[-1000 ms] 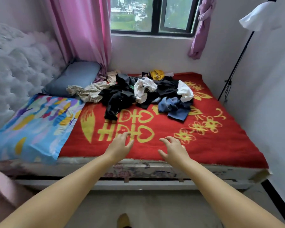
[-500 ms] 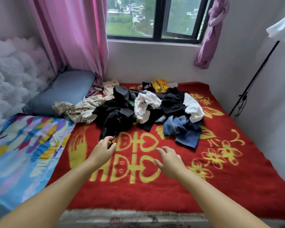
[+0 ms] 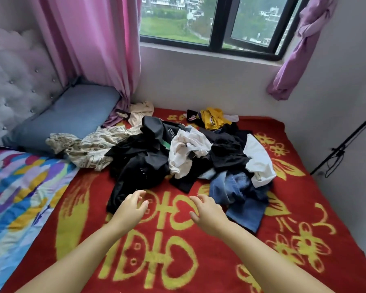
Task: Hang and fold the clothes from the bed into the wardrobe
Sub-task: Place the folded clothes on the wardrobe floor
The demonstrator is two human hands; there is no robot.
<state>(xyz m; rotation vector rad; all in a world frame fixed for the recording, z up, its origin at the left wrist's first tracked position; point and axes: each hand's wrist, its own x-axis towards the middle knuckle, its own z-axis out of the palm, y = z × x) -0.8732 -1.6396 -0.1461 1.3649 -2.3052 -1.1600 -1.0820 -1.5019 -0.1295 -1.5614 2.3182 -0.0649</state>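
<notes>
Blanket: red fleece blanket [image 3: 199, 271] with yellow heart and flower figures, fuzzy nap; fills the lower and centre frame, its near edge cut off at the bottom.
Clothes: crumpled heap of clothes [image 3: 178, 157] at centre frame, long axis running left to right; soft, creased fabrics overlapping, so single shapes are hard to make out.
Black top: black top [image 3: 135, 172] trails toward lower left of the heap.
Jeans: blue denim jeans [image 3: 241, 199] point toward lower right.
White shirt: white shirt [image 3: 186, 155], bunched at the heap's middle.
Left hand: left hand [image 3: 129, 208], fingers loosely curled and apart, holding nothing, at the black top's hem; contact unclear.
Right hand: right hand [image 3: 207, 212], fingers relaxed and spread, empty, just beside the jeans.
Pillow: smooth blue-grey pillow [image 3: 72, 117], upper left, partly hidden by the pink curtain [image 3: 97, 49].
</notes>
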